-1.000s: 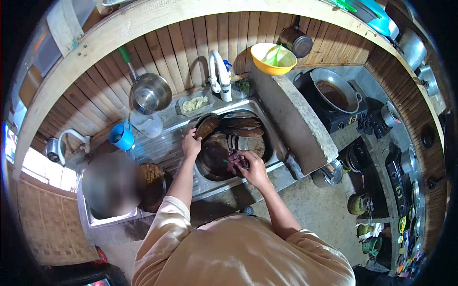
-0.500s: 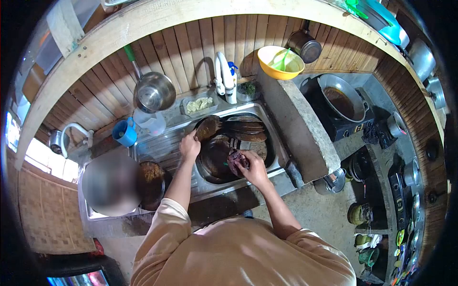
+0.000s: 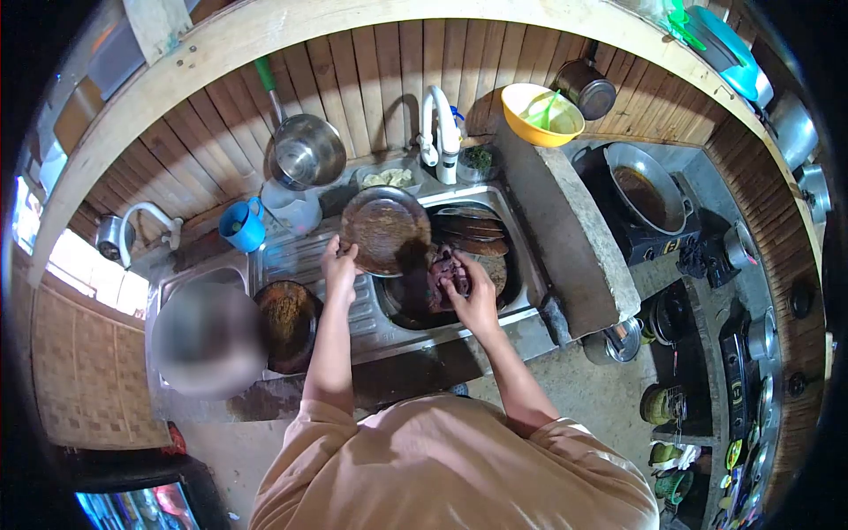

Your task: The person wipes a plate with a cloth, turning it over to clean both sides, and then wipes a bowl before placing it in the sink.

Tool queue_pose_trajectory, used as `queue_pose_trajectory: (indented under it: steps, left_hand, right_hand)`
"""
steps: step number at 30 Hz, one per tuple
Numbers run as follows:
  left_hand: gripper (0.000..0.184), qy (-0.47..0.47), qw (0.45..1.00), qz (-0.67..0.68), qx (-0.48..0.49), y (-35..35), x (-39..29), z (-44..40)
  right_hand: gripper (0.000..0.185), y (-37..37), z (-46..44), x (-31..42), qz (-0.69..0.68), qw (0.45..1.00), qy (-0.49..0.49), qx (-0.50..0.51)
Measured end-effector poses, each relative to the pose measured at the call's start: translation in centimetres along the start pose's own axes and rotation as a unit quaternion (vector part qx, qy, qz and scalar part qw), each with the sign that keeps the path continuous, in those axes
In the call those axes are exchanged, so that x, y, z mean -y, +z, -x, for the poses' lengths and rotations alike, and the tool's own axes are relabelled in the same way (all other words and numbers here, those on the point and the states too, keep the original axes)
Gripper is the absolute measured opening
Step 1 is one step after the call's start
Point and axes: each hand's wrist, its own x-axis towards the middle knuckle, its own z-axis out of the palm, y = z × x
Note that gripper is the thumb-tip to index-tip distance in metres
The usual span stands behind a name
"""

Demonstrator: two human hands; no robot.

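Observation:
A round brown plate (image 3: 385,228) is raised over the left edge of the right sink basin, gripped at its lower left rim by my left hand (image 3: 341,270). Just right of that plate, my right hand (image 3: 477,300) is closed on a crumpled purple cloth (image 3: 441,281), above the basin. Several dark brown plates (image 3: 470,231) lean together at the back of the basin, in a large dark vessel. The white faucet (image 3: 446,141) stands behind the basin.
A dark pan (image 3: 287,322) and a blurred area sit left. Behind are a blue mug (image 3: 242,226) and a steel pot (image 3: 307,152). A concrete divider (image 3: 574,238) with a yellow bowl (image 3: 541,126) separates the sink from the stove and wok (image 3: 647,185).
My left hand has lifted the brown plate and turned its broad face into view. The purple cloth in my right hand is now beside the plate. The whole view has shifted slightly.

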Motion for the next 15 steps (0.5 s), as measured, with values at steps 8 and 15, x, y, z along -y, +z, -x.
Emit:
queue_pose_trajectory:
  steps: [8,15]
  left_hand:
    - [0.065,-0.151,0.937,0.264,0.174,-0.1,-2.7,9.9]
    - [0.070,-0.069,0.963,0.196,0.174,1.0,-2.1,11.9]
  right_hand:
    - [0.053,-0.4,-2.5,3.9,0.039,0.990,-0.121,-0.064]
    - [0.061,2.6,-0.6,5.7,0.099,0.973,-0.166,0.123]
